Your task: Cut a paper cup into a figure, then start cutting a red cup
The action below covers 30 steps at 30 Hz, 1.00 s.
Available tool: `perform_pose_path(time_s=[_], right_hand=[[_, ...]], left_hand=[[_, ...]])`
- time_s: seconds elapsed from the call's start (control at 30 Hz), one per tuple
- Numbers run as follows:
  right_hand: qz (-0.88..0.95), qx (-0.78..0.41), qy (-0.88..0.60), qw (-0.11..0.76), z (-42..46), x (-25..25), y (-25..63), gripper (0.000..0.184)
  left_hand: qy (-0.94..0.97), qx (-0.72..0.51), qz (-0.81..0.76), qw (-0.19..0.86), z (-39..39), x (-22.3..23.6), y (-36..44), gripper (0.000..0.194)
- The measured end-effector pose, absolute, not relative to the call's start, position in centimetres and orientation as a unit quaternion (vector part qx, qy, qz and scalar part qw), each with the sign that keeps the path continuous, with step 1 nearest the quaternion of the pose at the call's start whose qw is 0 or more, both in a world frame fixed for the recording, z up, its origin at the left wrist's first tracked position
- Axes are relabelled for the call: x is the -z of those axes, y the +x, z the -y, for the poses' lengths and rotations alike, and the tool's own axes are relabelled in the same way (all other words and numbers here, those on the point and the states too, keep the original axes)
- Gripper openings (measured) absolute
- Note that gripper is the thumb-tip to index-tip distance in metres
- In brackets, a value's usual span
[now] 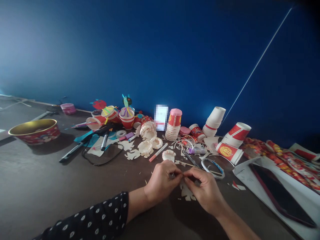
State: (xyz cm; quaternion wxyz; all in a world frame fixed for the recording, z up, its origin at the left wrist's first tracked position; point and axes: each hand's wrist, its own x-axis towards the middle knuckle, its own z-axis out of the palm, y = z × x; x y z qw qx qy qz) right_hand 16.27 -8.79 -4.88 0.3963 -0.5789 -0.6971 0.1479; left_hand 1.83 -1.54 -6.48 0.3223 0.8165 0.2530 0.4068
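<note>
My left hand (162, 181) and my right hand (203, 190) meet low over the dark table (50, 186), fingertips pinched together on something small between them that I cannot make out. A pale paper scrap (187, 193) lies on the table just below them. Just beyond the hands sit a small cut white paper cup piece (169, 155), an orange pen (158, 152), and a blue-white ring (212, 167). My left forearm wears a dark sleeve with white dots.
Stacks of red and white paper cups (173, 126) (235, 135) line the blue wall, with decorated cups (127, 118), cut white cup flowers (148, 130) and markers (105, 141). A gold-lined bowl (35, 131) stands far left. A dark tablet (280, 195) on white paper lies right.
</note>
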Motion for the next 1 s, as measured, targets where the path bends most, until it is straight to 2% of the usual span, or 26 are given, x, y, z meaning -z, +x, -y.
perform_pose_path(time_s=[0.43, 1.0], right_hand=[[0.667, -0.184, -0.588, 0.419, 8.63, 5.22, 15.9, 0.015], [0.662, -0.167, -0.589, 0.433, 8.74, 5.14, 15.69, 0.014]], left_hand=[[0.814, -0.479, -0.227, 0.238, 1.7, 6.94, 2.32, 0.01], [0.808, -0.457, -0.257, 0.268, 1.76, 6.65, 2.3, 0.012]])
